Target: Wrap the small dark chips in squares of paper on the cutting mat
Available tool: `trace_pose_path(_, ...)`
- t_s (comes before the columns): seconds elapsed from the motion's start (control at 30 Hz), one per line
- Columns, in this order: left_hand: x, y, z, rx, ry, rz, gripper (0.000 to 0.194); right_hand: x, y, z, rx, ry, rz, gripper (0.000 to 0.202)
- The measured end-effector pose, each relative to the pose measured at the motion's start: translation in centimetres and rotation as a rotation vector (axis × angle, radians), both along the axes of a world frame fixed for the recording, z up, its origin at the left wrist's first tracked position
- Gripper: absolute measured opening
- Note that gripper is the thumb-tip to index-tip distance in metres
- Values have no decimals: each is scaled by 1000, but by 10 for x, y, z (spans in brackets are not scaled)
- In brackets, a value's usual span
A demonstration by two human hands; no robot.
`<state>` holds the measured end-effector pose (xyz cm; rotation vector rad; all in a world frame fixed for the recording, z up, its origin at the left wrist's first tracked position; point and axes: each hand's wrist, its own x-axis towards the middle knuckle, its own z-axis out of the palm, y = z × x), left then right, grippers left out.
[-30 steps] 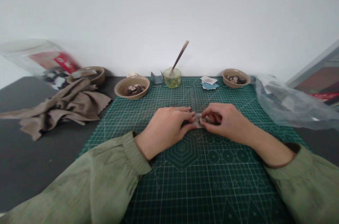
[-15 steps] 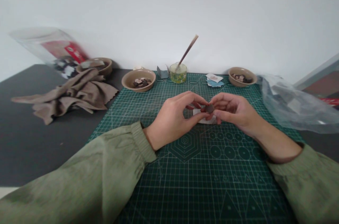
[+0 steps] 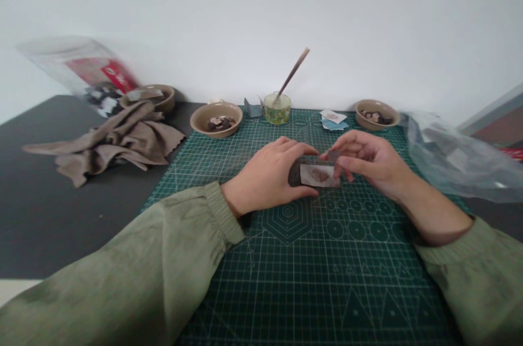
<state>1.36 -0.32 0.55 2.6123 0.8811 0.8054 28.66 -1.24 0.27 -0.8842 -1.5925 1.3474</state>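
On the cutting mat [image 3: 286,280] lies a small white paper card [image 3: 310,176] with a brownish smudge or picture on it. My left hand [image 3: 272,174] is around the card's left end, thumb and index finger spread apart with nothing pinched between them. A dark patch shows between that hand and the card; whether it is shadow or an object I cannot tell. Just above the card's right end, my right hand [image 3: 368,163] pinches a small dark grey flat piece [image 3: 333,156] between thumb and fingers. Part of this piece is covered by the fingertips.
Brown bowls of small dark and pale pieces stand at back left [image 3: 196,117] and back right [image 3: 394,120]. Between them are a glass cup [image 3: 278,111] holding a brush [image 3: 294,72] and paper slips [image 3: 334,120]. A brown cloth [image 3: 118,141] lies left, a plastic bag [image 3: 445,155] right.
My left hand has let go of the grey piece, moved left and spread its fingers, uncovering more of the card. My right hand keeps the piece, a little farther right and up.
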Motion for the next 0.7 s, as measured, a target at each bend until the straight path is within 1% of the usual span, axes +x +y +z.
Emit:
trace_pose_path(0.03, -1, 2, -1, -7, 51, -32, 57, 2, 1, 0, 19, 7, -41, 29)
trace_pose_path(0.13, -3, 6, -2, -48, 85, -127, 20, 5, 5, 1, 49, 13, -140, 32)
trace_pose_path(0.17, -3, 6, -3, -61, 59, -131, 14, 6, 6, 1, 53, 12, -169, 33)
trace_pose_path(0.2, -2, 7, -3, -81, 14, -109, 12, 6, 7, 1, 60, 13, -202, 35)
trace_pose_path(0.27, 0, 8, -2, -162, -128, -3, 16, 7, 10, 2, 82, 24, -277, 37)
trace_pose_path(0.33, 1, 10, -2, -327, -301, 88, 25, 8, 12, 2, 101, 46, -344, 38)
trace_pose_path(0.4, 2, 12, -2, -517, -445, 93, 33, 8, 13, 2, 100, 71, -377, 37)
trace_pose_path(0.47, 2, 14, -2, -648, -521, 63, 37, 8, 13, 2, 79, 93, -379, 36)
trace_pose_path(0.53, 2, 15, -2, -703, -549, 55, 39, 7, 12, 2, 57, 111, -368, 34)
trace_pose_path(0.7, 3, 12, -1, -767, -580, 61, 42, 6, 12, 4, 23, 120, -378, 33)
